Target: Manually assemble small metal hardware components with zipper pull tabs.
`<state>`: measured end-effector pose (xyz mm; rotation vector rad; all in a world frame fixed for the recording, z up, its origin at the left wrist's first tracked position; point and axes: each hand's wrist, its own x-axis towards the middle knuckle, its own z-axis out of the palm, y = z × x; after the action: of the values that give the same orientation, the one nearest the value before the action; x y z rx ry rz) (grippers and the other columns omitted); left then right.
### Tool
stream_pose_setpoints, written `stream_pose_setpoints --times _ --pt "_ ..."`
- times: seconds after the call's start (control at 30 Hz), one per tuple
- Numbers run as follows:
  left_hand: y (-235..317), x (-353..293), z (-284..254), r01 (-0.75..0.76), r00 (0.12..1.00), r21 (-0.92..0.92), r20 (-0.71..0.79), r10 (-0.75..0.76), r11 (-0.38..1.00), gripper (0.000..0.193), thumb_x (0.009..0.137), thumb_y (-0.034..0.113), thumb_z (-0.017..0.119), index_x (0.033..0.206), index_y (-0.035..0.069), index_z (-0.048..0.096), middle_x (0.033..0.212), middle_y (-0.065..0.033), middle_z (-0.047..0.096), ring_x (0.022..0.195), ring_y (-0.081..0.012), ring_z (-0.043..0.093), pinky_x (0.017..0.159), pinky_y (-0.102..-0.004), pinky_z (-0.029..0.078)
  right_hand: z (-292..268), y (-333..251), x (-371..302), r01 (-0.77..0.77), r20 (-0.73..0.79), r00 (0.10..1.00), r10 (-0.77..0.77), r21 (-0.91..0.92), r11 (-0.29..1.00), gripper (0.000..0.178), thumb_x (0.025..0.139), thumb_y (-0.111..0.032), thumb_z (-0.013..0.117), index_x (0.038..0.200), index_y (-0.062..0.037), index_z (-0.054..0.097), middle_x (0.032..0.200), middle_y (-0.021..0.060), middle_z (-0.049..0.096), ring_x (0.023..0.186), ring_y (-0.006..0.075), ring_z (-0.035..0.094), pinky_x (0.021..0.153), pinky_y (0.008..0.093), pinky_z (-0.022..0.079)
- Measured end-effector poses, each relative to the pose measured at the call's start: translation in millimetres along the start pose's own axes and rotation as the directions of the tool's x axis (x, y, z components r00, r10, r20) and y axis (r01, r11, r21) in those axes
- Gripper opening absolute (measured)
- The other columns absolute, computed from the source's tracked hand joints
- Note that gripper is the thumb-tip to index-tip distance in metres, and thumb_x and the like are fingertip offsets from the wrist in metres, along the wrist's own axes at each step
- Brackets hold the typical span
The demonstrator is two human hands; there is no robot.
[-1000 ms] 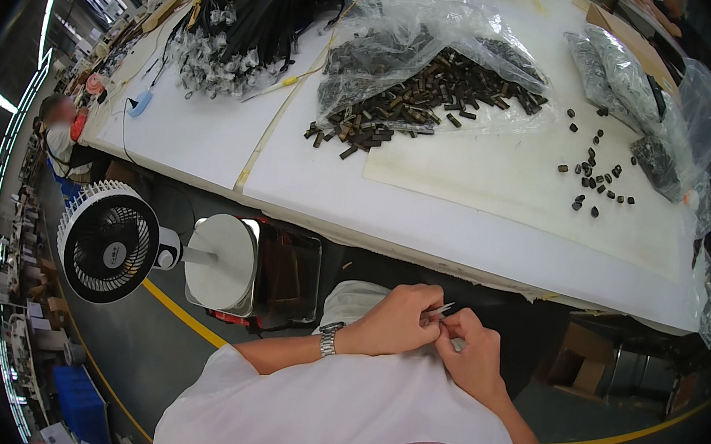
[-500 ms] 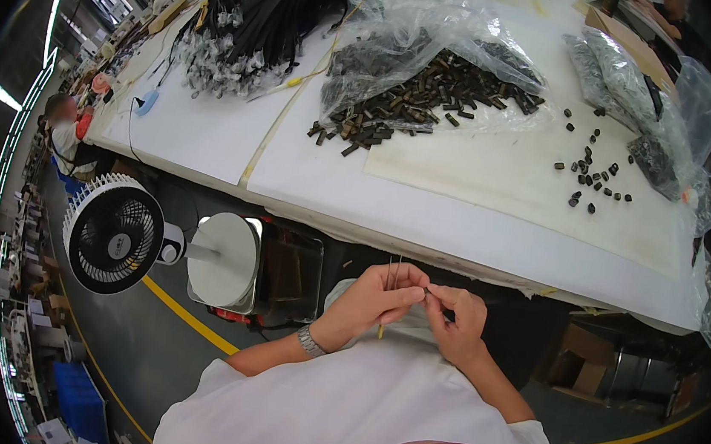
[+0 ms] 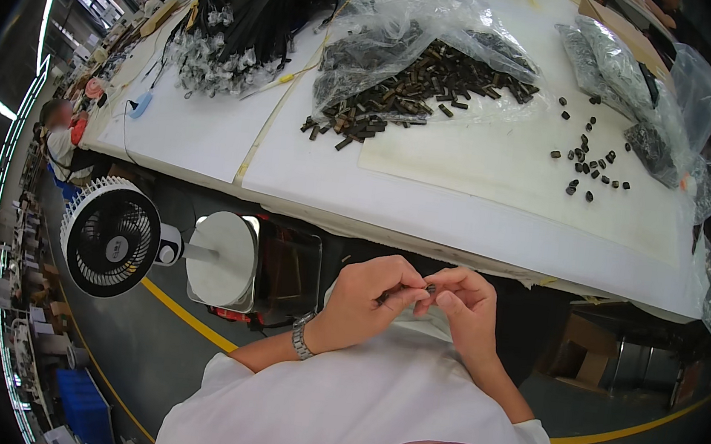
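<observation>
Over my lap, just off the table's front edge, both my hands meet at the fingertips. My left hand (image 3: 365, 302), with a metal-banded watch (image 3: 302, 337) on its wrist, is closed in a pinch, its fingers curled. Opposite it, my right hand (image 3: 470, 315) pinches with thumb and forefinger. Between the two sets of fingertips shows a small dark piece (image 3: 430, 288), mostly covered; its exact kind is too small to tell. The inside of the left hand is hidden.
On the white table (image 3: 309, 175) lie a heap of short dark tubes (image 3: 420, 87) under clear plastic, small dark pieces (image 3: 583, 167), plastic bags (image 3: 634, 86) and a bundle of black straps (image 3: 260, 7). A fan (image 3: 114, 237) stands left; a cardboard box (image 3: 582, 355) sits under the table.
A thin two-pronged metal tool with a yellow end, seen in my left hand before, no longer shows. My left hand has turned knuckles-up, and the right fingers have spread and lifted slightly.
</observation>
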<state>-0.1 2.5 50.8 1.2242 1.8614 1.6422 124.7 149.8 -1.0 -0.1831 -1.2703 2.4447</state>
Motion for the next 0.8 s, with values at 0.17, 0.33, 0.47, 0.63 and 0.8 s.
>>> stream_pose_setpoints --times 0.17,0.33,0.47,0.63,0.8 --pt "0.9 -3.2 -2.5 -0.174 0.984 0.244 0.084 0.158 0.954 0.01 0.09 -0.003 0.078 0.094 0.0 0.069 0.086 -0.0085 0.071 0.065 -0.013 0.066 0.057 -0.0262 0.051 -10.0 5.0 -4.6 -0.118 -0.028 0.993 0.117 -0.041 0.992 0.009 0.098 -0.005 0.072 0.103 0.0023 0.07 0.096 0.0101 0.074 0.079 0.0164 0.073 0.077 0.0311 0.059" --pt "1.6 -10.7 3.3 0.041 0.989 -0.012 0.145 -0.039 0.999 0.007 0.094 -0.006 0.074 0.093 -0.004 0.067 0.088 -0.0093 0.072 0.073 -0.0144 0.073 0.064 -0.0257 0.057 -28.5 40.7 -2.6 -0.35 0.313 0.925 0.217 0.47 0.81 0.021 0.1 -0.022 0.077 0.099 -0.0049 0.065 0.085 0.0058 0.069 0.07 0.0145 0.063 0.068 0.0323 0.05" --pt "-4.2 0.0 2.3 0.217 0.969 -0.179 0.156 -0.19 0.96 0.005 0.096 -0.009 0.069 0.094 -0.008 0.065 0.09 -0.0119 0.072 0.082 -0.0178 0.077 0.073 -0.0273 0.062 -29.6 41.8 6.9 -0.342 0.26 0.935 0.243 0.465 0.817 0.021 0.101 -0.025 0.075 0.104 -0.0075 0.065 0.077 0.0008 0.067 0.073 0.0142 0.064 0.073 0.0345 0.052" --pt "-12.8 5.5 -6.3 0.329 0.942 -0.154 0.129 -0.311 0.932 0.009 0.099 0.004 0.074 0.102 -0.003 0.07 0.086 -0.0041 0.075 0.068 -0.0032 0.064 0.051 -0.0172 0.039 -22.8 32.1 6.1 -0.307 0.179 0.951 0.253 0.419 0.855 0.02 0.105 -0.025 0.069 0.113 -0.0064 0.066 0.088 0.0022 0.07 0.081 0.0162 0.071 0.078 0.0336 0.058" --pt "-24.2 7.3 -6.0 0.334 0.939 -0.048 0.1 -0.328 0.942 0.009 0.099 0.005 0.073 0.104 -0.002 0.072 0.085 -0.0009 0.074 0.064 0.0 0.056 0.05 -0.0167 0.035 -19.5 21.9 1.1 -0.248 0.039 0.968 0.248 0.308 0.918 0.021 0.104 -0.021 0.071 0.117 -0.0047 0.068 0.096 0.0051 0.073 0.082 0.0168 0.072 0.08 0.0324 0.059"
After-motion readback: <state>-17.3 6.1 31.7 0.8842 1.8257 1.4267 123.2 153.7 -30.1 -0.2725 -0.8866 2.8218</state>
